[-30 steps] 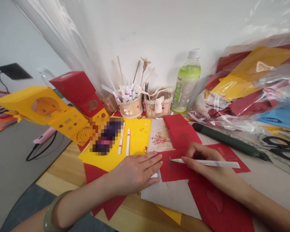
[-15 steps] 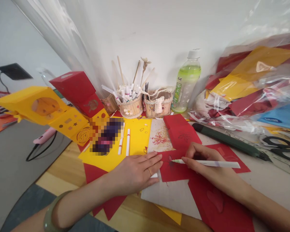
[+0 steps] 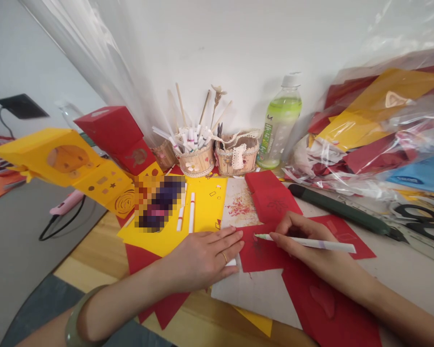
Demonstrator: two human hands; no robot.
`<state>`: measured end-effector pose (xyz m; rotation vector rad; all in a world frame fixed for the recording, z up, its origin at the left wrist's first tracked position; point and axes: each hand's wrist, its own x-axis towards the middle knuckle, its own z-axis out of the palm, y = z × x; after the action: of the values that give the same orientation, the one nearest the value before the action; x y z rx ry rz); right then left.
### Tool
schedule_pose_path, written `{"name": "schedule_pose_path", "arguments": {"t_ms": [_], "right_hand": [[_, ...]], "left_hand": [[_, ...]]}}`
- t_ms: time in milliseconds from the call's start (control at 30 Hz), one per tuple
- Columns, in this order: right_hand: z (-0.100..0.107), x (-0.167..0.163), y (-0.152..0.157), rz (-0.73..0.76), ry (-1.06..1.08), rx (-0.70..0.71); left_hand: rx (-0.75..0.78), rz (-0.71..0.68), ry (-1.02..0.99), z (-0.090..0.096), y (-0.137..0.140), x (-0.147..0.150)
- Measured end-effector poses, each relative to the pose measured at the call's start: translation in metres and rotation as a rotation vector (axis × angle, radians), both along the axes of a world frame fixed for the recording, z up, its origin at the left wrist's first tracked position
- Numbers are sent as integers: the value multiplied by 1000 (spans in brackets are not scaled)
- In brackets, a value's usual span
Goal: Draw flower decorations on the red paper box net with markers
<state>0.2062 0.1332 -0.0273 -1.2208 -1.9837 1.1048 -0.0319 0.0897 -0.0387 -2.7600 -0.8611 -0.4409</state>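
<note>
While its axis runs sideways, the marker [image 3: 313, 243] points left

Person's own arms: bare forearms, one bangle, one ring.
Left forearm [image 3: 137, 289], lower left of frame: thick bangle [image 3: 80, 311], muted grey-green, smooth, rounded, slight sheen; material unclear, underside hidden by the arm. Left hand [image 3: 204, 255], just below frame centre: slim, with a thin gold-coloured ring [image 3: 224, 257] on one finger [image 3: 234, 250]; fine detail on the band too small to read. Right hand [image 3: 304, 233], right of centre: slim, bare. Right forearm [image 3: 376, 301], lower right: bare out to the frame edge.
</note>
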Motion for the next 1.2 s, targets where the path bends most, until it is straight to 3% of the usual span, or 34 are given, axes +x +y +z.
{"name": "schedule_pose_path", "arguments": {"t_ms": [167,400,567,900,1100,1200], "right_hand": [[2,0,0,-11,37,-33],[7,4,2,-205,319,-192],[15,9,-3,-233,340,-125],[22,13,-6,-233,488,-163],[21,10,-12,-158,433,-120],[21,7,-15,-195,430,-127]], "left_hand": [[-4,7,3,0,0,1],[12,-16,-11,2,2,0],[9,-37,-47,2,2,-1],[69,-76,-170,1,-3,-2],[96,-137,-262,1,-12,-4],[81,-154,-272,1,-14,-3]]}}
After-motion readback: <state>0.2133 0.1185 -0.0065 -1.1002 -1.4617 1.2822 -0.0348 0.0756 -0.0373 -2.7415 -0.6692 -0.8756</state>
